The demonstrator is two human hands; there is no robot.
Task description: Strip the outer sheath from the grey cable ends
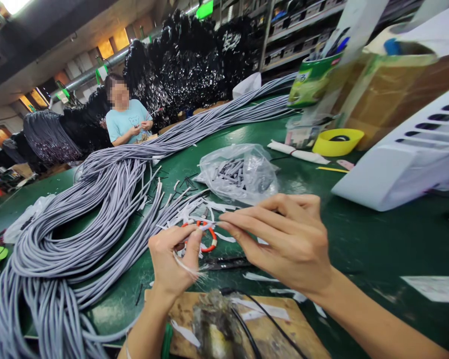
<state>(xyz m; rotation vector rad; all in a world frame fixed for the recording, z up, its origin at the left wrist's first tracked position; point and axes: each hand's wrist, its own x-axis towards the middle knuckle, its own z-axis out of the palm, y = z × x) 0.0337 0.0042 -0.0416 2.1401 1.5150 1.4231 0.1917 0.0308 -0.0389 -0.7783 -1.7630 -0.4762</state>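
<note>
Here's the clear plastic bag (265, 172), open and loaded with short grey tubes (232, 174); to its right, a green printed can (309, 85) bristles with pens. Front and centre, the left hand (175, 254) pinches a thin whitish strand (209, 225) between thumb and fingers, and the right hand (288, 244) grips it by the fingertips, right above orange-handled scissors (214, 243). Long grey cables (108, 194) sweep across the left, over the dark green surface (362, 244). A worn wooden board (299, 326) sits nearest; beyond, a person in light blue (131, 119) faces this way.
</note>
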